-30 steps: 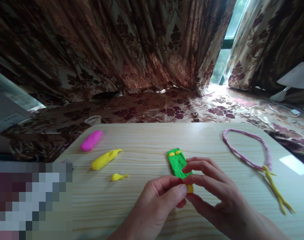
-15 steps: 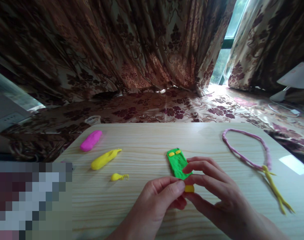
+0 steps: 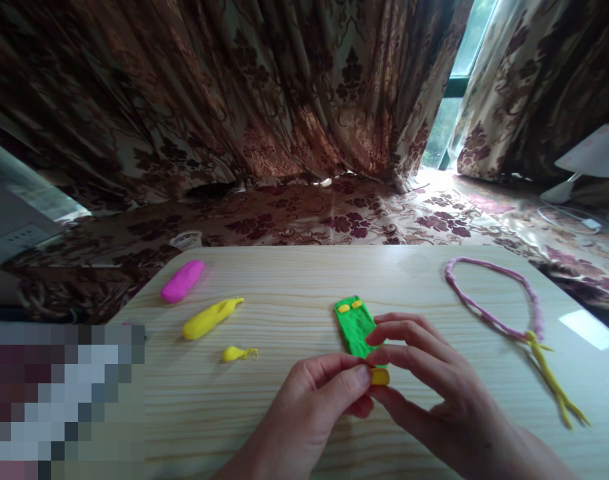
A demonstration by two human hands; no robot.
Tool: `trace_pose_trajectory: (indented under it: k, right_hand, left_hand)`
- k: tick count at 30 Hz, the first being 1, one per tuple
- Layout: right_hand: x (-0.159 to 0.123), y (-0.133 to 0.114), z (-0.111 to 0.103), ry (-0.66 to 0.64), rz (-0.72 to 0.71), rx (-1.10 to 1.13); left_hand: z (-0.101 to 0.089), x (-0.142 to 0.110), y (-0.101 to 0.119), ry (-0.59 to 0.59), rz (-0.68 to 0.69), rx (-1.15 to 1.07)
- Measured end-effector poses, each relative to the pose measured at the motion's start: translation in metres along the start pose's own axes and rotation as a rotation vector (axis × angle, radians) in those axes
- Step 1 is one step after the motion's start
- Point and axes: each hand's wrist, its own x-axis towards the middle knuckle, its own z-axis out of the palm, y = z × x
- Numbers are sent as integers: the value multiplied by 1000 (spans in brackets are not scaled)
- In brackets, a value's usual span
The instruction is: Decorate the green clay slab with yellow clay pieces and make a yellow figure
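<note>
A small flat piece of yellow modelling clay (image 3: 381, 377) is pinched between the thumb and fingers of my left hand (image 3: 324, 393). My right hand (image 3: 439, 380) closes on the same piece from the other side, its thumb below and index finger above. Just beyond my fingers, a green clay slab (image 3: 357, 330) lies on the table, with two small yellow pieces pressed on its far end. My right fingers hide part of the slab's near right side.
On the left of the table (image 3: 284, 280) lie a pink clay lump (image 3: 183, 281), a long yellow clay lump (image 3: 211, 320) and a small yellow one (image 3: 233, 354). A pink clay loop (image 3: 489, 313) with a forked yellow strand (image 3: 551, 380) lies right. A lamp (image 3: 591, 152) stands beyond.
Both hands stay in nearly the same place. The yellow piece has shifted very slightly between my fingers; everything else on the table is unmoved.
</note>
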Motion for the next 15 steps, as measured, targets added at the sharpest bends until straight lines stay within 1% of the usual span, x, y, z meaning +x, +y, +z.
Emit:
trace_pose_trajectory:
  k: [4, 9, 15]
  right_hand:
    - [0, -1, -1, -19, 7, 5]
    - [1, 0, 0, 5, -10, -1]
    - [0, 1, 0, -8, -4, 3]
  left_hand:
    - [-2, 2, -2, -3, -9, -14]
    - [-6, 5, -7, -11, 5, 19]
    - [-4, 4, -6, 7, 15, 20]
